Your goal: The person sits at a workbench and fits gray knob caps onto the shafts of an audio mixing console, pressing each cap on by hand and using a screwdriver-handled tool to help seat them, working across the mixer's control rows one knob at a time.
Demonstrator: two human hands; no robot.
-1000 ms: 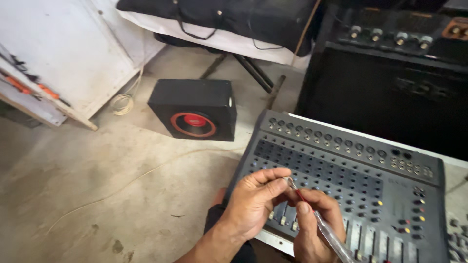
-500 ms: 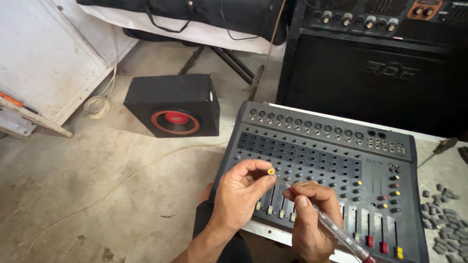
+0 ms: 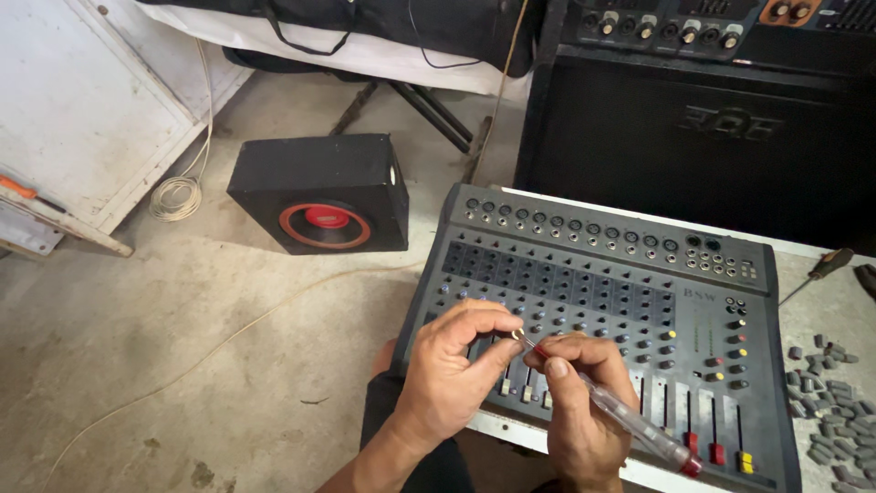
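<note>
From the head camera, the left hand [image 3: 453, 372] pinches a tiny ring-shaped part [image 3: 517, 335] between thumb and finger, right over the knobs of the grey sound mixer [image 3: 639, 274] on the table. The right hand [image 3: 577, 402] has its fingers closed around a clear screwdriver [image 3: 630, 420] with a red end, its tip touching the tiny part. A black speaker box [image 3: 319, 187] sits on the floor, and small dark knob caps [image 3: 835, 402] lie beside the mixer.

The audio mixer [image 3: 610, 294] is dark grey, with rows of blue and yellow knobs and red and yellow fader caps. The screwdriver [image 3: 610, 410] has a clear handle with a red end. The speaker box [image 3: 321, 190] is black with an orange-red ring. The floor [image 3: 137, 347] is stained grey.
</note>
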